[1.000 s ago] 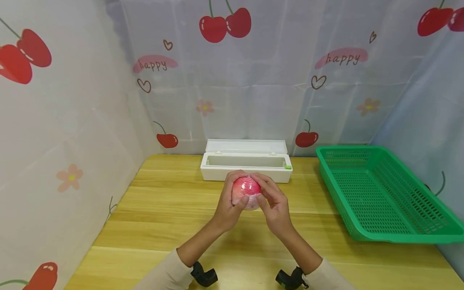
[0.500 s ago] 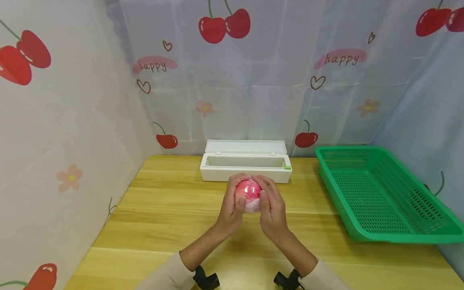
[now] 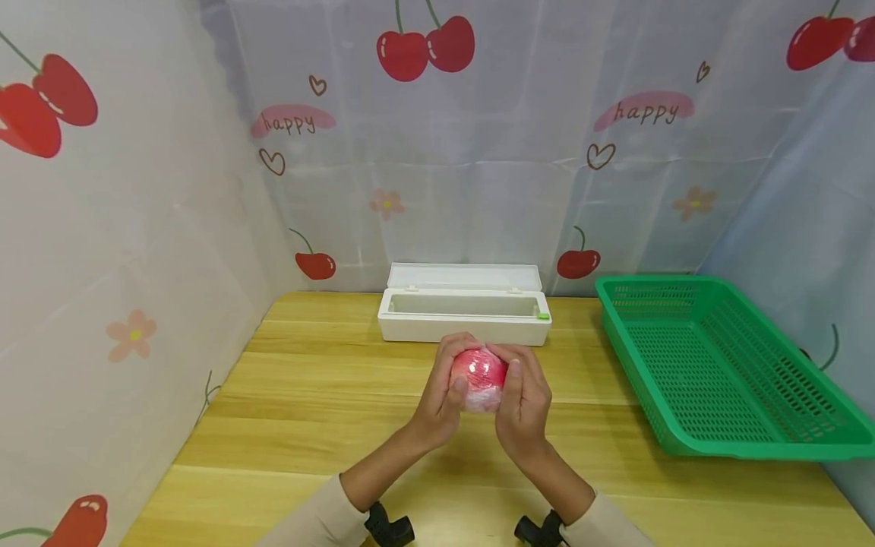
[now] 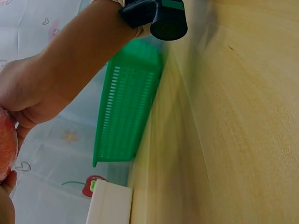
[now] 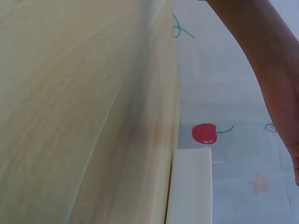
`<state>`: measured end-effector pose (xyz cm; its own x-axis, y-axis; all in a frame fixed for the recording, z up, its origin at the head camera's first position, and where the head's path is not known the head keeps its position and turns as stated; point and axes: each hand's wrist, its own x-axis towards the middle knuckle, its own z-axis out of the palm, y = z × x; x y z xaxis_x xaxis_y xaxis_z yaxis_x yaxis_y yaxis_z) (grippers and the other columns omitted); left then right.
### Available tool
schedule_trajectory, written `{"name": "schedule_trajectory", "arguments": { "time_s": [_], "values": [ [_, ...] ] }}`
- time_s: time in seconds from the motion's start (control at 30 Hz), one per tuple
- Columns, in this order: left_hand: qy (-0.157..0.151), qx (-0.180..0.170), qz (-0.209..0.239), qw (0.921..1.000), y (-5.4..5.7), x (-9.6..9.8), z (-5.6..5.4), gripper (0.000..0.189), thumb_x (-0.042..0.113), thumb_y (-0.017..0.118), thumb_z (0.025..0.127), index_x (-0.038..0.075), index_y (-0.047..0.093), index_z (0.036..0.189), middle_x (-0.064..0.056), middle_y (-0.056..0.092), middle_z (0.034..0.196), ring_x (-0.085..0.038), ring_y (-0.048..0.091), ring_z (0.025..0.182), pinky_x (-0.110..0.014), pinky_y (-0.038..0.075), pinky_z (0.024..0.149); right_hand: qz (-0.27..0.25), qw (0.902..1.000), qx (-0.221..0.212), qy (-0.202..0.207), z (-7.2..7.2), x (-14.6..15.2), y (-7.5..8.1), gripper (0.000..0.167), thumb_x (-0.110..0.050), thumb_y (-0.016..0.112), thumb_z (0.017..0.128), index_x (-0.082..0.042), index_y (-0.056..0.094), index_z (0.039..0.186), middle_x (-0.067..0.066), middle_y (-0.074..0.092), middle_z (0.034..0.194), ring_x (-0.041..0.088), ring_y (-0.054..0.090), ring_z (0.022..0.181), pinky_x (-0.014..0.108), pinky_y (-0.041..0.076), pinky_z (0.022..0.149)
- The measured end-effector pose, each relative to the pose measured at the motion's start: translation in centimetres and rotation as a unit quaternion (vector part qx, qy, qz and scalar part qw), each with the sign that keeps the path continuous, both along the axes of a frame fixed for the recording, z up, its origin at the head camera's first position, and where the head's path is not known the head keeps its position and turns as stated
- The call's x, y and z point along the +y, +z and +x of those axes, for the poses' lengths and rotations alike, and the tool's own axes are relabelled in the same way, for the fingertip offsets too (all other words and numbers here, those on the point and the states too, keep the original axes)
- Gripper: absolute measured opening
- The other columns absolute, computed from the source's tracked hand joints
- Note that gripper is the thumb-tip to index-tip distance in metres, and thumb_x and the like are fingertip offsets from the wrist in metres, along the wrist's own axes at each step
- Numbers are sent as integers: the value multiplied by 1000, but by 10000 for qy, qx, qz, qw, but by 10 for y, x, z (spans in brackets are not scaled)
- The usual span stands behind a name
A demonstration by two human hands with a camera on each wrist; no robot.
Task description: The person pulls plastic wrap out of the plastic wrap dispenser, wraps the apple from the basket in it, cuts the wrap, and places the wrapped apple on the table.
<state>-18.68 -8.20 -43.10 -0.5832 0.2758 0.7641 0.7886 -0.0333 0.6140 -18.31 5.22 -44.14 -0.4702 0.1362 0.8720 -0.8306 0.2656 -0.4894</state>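
Observation:
Between my two hands sits a round red and pink fruit (image 3: 480, 371) wrapped in clear cling film, with whitish bunched film low on its near side. My left hand (image 3: 437, 406) curls round its left side, thumb at the front. My right hand (image 3: 525, 406) cups the other side, its fingers over the top and its thumb pointing up along the edge. In the left wrist view, the wrapped fruit (image 4: 6, 142) shows at the left edge. The right wrist view shows a forearm and part of a hand, but not the fruit.
Behind the hands stands a long white cling-film dispenser (image 3: 465, 328) with its lid raised and a small green slider. A green perforated basket (image 3: 666, 395) stands at the right of the wooden table (image 3: 328, 380). Cherry-printed curtains (image 3: 478, 190) hang behind and at both sides.
Both hands have moved slightly right and towards me with the wrapped fruit. The right thumb has shifted from the fruit's front to its right edge.

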Motion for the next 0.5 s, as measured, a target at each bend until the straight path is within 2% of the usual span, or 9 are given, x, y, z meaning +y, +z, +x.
{"name": "schedule_trajectory", "arguments": {
  "time_s": [0.13,0.27,0.37,0.43,0.5],
  "values": [
    [61,-3,9,10000,-12,0,-8,57,46,33,109,-4,46,132,-23,44,130,-29,49,118,-34,55,93,-79,9999,-59,-29,-4,3,-1,23,13,49,98,8,70,107,21,65,100,20,65,92,17,56,82],
    [160,-303,142,9993,-13,-2,-10,56,50,40,106,3,47,138,-17,46,138,-29,51,120,-35,56,93,149,9994,-236,210,-7,7,2,25,15,53,94,6,70,111,21,67,111,25,66,102,20,56,88],
    [219,-700,234,9970,-11,-5,-10,63,54,47,103,8,41,145,-10,48,141,-25,54,119,-32,57,89,620,9956,-313,634,-7,11,6,26,-3,59,100,6,66,124,21,63,126,30,62,115,24,54,96],
    [322,-869,299,9953,-9,-8,-10,74,62,48,100,7,36,148,-7,50,139,-23,55,117,-28,56,85,1015,9891,-420,976,-7,14,9,44,-23,64,101,5,60,135,21,58,136,32,59,123,26,51,101],
    [455,-881,349,9945,-8,-11,-11,85,72,44,96,7,33,150,-7,52,137,-23,56,116,-27,55,84,1395,9814,-560,1194,-7,16,12,66,-41,68,97,4,53,143,20,54,142,33,56,127,26,49,104]
  ]
}}
